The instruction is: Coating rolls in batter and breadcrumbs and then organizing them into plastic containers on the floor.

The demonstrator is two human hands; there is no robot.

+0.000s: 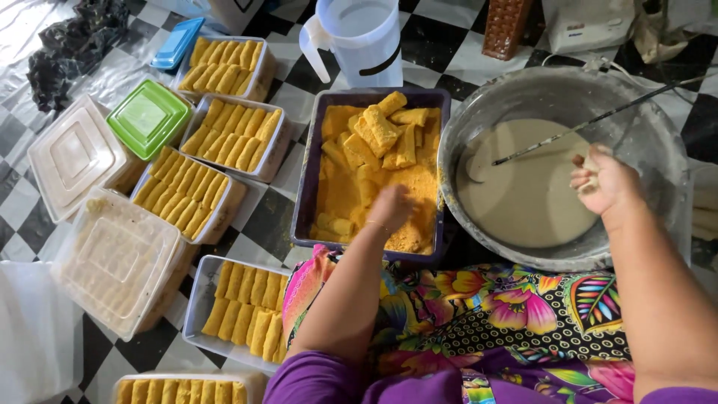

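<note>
Checkered black-and-white floor [284,217] under plastic boxes [235,135] of breaded pieces.

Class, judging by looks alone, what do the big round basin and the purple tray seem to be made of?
Round basin: probably metal, dull grey with a soft sheen and smears on its wall. Purple tray: likely plastic, with an even matte colour and a rounded, moulded rim.

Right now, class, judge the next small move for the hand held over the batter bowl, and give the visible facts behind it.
Probably carry the piece across to the purple tray of yellow crumbs. The right hand holds a pale piece above the batter in the metal bowl, apparently already dipped, while the left hand is down in the crumbs, seemingly coating another.
</note>
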